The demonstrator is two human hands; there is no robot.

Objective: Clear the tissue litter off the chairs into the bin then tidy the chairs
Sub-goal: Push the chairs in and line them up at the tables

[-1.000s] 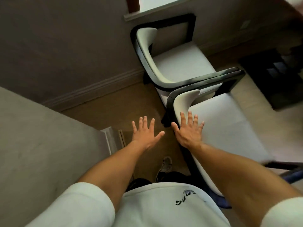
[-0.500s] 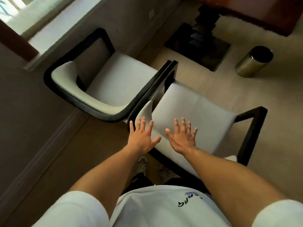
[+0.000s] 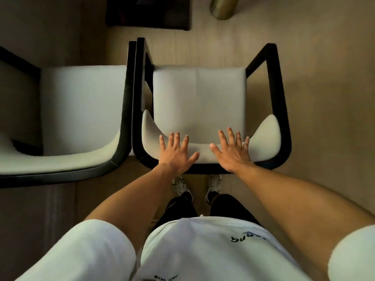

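At far left stands the left chair [image 3: 81, 110], its pale seat bare and its curved back toward me, with part of it cut off by the frame edge. Its black arm runs hard against the arm of the right chair [image 3: 198, 98], the two frames side by side and seemingly touching. My left hand [image 3: 176, 155] is spread flat, fingers wide, over the padded back of the right chair, holding nothing. My right hand [image 3: 233, 153] is the same, splayed and empty, just beside it over the same back; whether either palm presses the padding I cannot tell. The right chair's seat is bare too. My shoes [image 3: 180, 185] stand on the floor directly behind its back. At the top, right of centre, the brass bin [image 3: 223, 9] stands on the floor, well apart from the chairs and only partly in view.
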